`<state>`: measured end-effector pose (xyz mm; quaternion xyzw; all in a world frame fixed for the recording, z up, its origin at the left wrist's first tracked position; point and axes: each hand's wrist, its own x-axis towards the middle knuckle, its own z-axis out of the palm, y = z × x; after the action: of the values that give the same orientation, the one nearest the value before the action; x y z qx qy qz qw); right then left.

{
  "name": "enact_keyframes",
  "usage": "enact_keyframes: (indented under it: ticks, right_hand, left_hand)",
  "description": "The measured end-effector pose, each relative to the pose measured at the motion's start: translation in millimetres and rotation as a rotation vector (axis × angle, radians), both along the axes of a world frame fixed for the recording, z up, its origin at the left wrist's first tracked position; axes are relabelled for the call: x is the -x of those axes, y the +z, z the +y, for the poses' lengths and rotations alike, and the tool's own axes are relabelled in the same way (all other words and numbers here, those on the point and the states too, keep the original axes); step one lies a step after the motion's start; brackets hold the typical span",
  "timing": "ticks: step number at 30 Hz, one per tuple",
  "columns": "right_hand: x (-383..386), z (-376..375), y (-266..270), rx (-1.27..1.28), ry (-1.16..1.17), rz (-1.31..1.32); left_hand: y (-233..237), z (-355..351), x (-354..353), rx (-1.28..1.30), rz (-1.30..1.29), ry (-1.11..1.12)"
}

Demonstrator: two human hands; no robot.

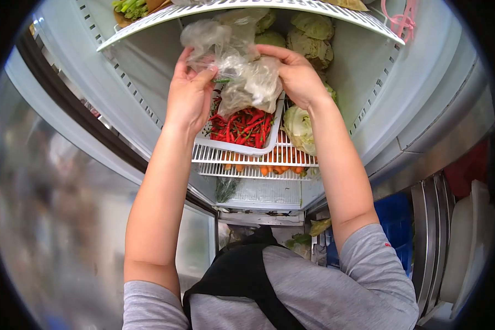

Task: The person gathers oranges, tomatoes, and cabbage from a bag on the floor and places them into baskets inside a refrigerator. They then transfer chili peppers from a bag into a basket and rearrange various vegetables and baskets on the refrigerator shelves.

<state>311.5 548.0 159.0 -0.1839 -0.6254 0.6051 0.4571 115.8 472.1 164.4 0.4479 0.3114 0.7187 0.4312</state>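
A crumpled clear plastic bag (253, 82) is stretched between my two hands inside the fridge. My left hand (192, 96) pinches its left side, fingers closed on the film. On the other side my right hand (300, 74) grips the bag with thumb and fingers. Right below it, red chillies (242, 129) with green stems fill a white tray (242, 148) on a wire shelf. The bag hides the back part of the tray. Something thin and green shows at the bag's left edge, too small to make out.
Cabbages (300, 126) stand right of the tray, with more behind. Carrots (280, 169) lie under the wire shelf (214, 155). A white upper shelf (247, 6) curves overhead, a pink ribbon (404, 22) at its right end. The glass door (66, 209) is at the left, a blue crate (393, 228) lower right.
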Motion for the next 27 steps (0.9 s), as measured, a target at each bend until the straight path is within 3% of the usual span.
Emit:
enact_keyframes:
  ticks: [2,4,7,9,10,12,13,15,16,18,20,22,23,24,27]
  right_hand:
    - [-0.6,4.4,-1.3,-0.015,-0.144,0.155]
    - [-6.6,11.1,-5.3,0.153,-0.305,0.307]
    - [-20.9,15.0,-9.3,0.095,-0.236,0.317]
    - [-23.7,0.3,-6.8,-0.015,0.013,0.001]
    - [-8.3,-16.3,-5.5,0.001,-0.065,-0.126]
    - [12.2,-20.4,-7.3,-0.311,-0.146,-0.383]
    - [19.0,-22.4,-6.0,-0.309,-0.151,-0.383]
    - [27.5,-24.1,-2.5,0.059,-0.119,-0.38]
    - [28.4,-21.6,-4.2,0.058,-0.118,-0.38]
    - [30.8,-16.3,-9.4,0.185,-0.01,0.047]
    - [29.8,-14.8,-7.7,0.212,-0.006,0.061]
    - [23.4,-3.8,-11.5,0.074,-0.063,-0.087]
    - [22.3,0.7,-15.0,0.085,-0.035,-0.051]
    - [23.1,-1.4,-12.2,0.083,-0.028,-0.052]
    - [21.6,-11.2,-8.0,0.015,-0.131,-0.107]
  left_hand:
    - [3.3,3.8,7.1,0.007,-0.058,0.016]
    - [6.1,3.9,10.9,0.016,-0.109,0.036]
    - [6.8,1.7,13.3,-0.058,-0.088,0.028]
    - [5.7,0.4,12.1,-0.053,-0.155,0.004]
    - [6.0,0.5,10.6,-0.053,-0.154,0.003]
    - [6.4,0.9,5.7,-0.079,-0.263,-0.134]
    - [6.9,0.1,1.4,-0.077,-0.262,-0.139]
    - [7.7,-1.2,-6.5,-0.065,-0.173,-0.151]
    - [7.1,-0.1,-8.1,-0.066,-0.173,-0.15]
    - [3.9,1.6,-10.3,-0.094,-0.061,-0.022]
    - [0.3,1.5,-13.2,-0.12,-0.014,0.056]
    - [-0.4,-4.6,-18.9,0.018,0.1,0.405]
    - [-12.3,1.9,-14.3,-0.071,0.121,0.543]
    - [-13.3,0.7,-11.5,-0.072,0.12,0.55]
    - [-13.1,-6.7,-0.6,-0.424,0.766,0.791]
